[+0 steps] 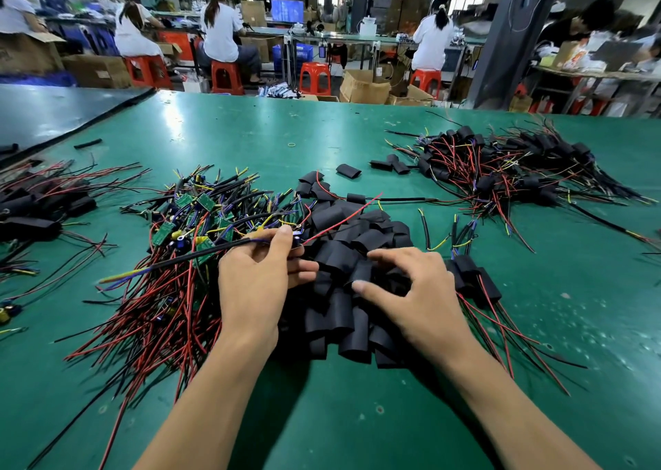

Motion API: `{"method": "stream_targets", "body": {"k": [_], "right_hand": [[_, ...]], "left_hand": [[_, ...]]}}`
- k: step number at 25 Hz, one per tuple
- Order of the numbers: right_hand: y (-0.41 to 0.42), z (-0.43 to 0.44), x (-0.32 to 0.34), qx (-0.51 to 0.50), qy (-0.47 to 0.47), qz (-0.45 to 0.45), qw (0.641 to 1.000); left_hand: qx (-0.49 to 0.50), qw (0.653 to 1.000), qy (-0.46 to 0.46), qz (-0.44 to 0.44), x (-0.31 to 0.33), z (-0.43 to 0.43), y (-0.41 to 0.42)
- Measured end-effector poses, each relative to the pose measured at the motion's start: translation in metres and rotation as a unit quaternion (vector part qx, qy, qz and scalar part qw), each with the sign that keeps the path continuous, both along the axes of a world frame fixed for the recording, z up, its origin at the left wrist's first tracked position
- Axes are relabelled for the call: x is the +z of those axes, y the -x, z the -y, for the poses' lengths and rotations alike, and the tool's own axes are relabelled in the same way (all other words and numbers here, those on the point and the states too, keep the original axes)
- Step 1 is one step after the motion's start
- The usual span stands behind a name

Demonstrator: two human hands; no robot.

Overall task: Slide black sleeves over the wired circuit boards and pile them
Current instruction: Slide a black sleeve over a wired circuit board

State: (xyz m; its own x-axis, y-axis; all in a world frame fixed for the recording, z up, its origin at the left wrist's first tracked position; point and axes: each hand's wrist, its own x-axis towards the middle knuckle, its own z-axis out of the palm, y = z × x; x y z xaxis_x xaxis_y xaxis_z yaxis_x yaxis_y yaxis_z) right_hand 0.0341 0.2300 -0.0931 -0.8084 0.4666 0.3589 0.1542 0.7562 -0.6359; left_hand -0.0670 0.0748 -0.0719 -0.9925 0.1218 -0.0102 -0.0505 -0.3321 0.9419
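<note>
Black sleeves (352, 235) heaped, flattened tubes, left hand (255, 283) pinching wired board (229, 247), right hand (420, 292) spread atop them

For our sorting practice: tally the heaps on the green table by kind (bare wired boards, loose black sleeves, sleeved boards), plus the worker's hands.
Bare wired board heap: 1
Loose black sleeve heap: 1
Sleeved board heaps: 3 (left edge, far right, near right)
Hands: 2 (left hand pinching a wired board, right hand)
Total: 7
</note>
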Motion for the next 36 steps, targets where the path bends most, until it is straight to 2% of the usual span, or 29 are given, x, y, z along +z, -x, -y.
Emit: {"method": "stream_targets", "body": {"k": [3, 8, 14, 19, 22, 25, 30, 36], "right_hand": [[0.0, 0.004, -0.005, 0.012, -0.025, 0.022, 0.999], [0.002, 0.002, -0.01, 0.005, -0.012, 0.023, 1.0], [0.001, 0.001, -0.006, -0.02, 0.036, -0.083, 0.996], [0.002, -0.002, -0.006, -0.033, 0.085, -0.125, 0.988], [0.003, -0.007, -0.002, -0.036, 0.151, -0.201, 0.967], [0.004, -0.004, -0.001, 0.017, 0.188, -0.203, 0.961], [0.009, 0.002, -0.002, 0.075, 0.275, -0.2, 0.937], [0.008, 0.004, 0.0, 0.121, 0.425, -0.218, 0.87]], "left_hand": [[-0.025, 0.999, -0.01, 0.02, 0.0, 0.001, -0.001], [-0.061, 0.998, 0.002, 0.024, -0.001, 0.001, -0.003], [-0.057, 0.998, 0.018, 0.03, 0.001, 0.003, -0.002], [-0.076, 0.995, -0.004, 0.06, 0.005, 0.003, -0.004], [-0.133, 0.985, -0.064, 0.092, 0.008, 0.002, -0.007], [-0.206, 0.968, -0.106, 0.098, 0.006, -0.004, -0.014], [-0.226, 0.969, -0.079, 0.057, -0.001, -0.011, -0.019], [-0.252, 0.961, -0.099, 0.055, -0.003, -0.013, -0.022]]}}
